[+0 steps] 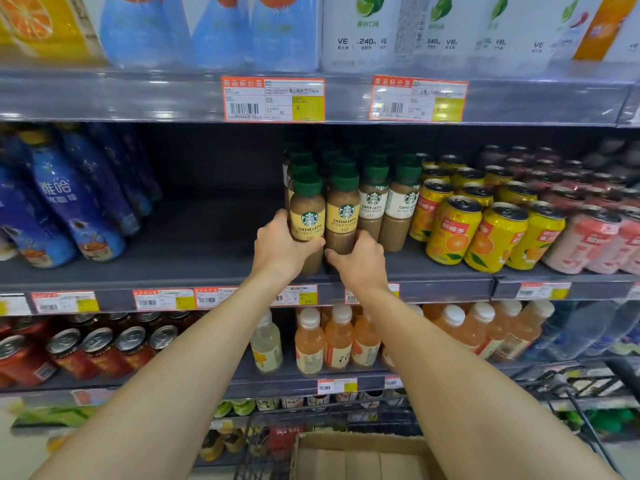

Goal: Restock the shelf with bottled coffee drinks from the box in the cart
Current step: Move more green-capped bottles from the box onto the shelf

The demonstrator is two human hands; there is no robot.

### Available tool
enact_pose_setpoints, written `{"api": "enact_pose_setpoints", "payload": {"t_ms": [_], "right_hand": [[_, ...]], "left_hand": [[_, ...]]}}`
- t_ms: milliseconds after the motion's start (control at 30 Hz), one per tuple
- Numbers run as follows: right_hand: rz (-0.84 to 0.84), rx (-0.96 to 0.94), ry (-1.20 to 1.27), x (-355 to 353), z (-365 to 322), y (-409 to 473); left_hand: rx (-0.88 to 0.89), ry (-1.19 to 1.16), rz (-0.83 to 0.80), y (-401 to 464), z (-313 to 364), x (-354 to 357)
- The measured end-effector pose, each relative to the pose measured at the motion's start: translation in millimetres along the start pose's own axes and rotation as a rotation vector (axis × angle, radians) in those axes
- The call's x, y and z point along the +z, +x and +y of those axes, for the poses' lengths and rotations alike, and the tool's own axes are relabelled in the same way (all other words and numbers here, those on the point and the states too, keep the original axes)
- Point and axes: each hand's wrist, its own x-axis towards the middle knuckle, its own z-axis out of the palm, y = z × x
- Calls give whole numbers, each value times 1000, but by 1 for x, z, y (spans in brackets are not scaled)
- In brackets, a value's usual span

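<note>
Bottles of cheese latte stand two abreast at the front of the middle shelf (207,268), and each hand has one. The left hand (280,245) curls round the lower body of the left bottle (307,216), thumb across its front under the label. The right hand (360,259) grips the base of the right bottle (343,216), fingers wrapped behind where they cannot be seen. Both bottles appear to rest on the shelf, touching each other, with more green-capped bottles lined up behind them toward 12 o'clock. Just beside them at 3 o'clock are the caffe latte bottles (372,206), then yellow cans (453,233). Toward 9 o'clock the shelf is bare as far as the blue bottles (72,206). The cardboard box (360,455) sits in the cart (585,386) at 6 o'clock, below the arms.

These bottles look full, so probably fairly heavy for their size, rigid, and smooth enough to slip under a loose grip. Holding low on the body, below the label, likely gives the best control when sliding them back; the narrow cap end would let them tip into the neighbours.
</note>
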Motion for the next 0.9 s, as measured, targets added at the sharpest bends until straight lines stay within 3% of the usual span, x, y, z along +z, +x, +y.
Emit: {"api": "enact_pose_setpoints", "payload": {"t_ms": [300, 533, 700, 900], "right_hand": [[-31, -3, -80, -3, 2, -4], [65, -236, -401, -6, 22, -29], [-16, -331, -610, -4, 55, -47], [15, -469, -775, -6, 78, -51]], "left_hand": [[8, 34, -25, 0, 2, 0], [16, 30, -13, -1, 0, 0], [18, 32, -11, -1, -2, 1], [23, 28, -30, -3, 1, 2]]}}
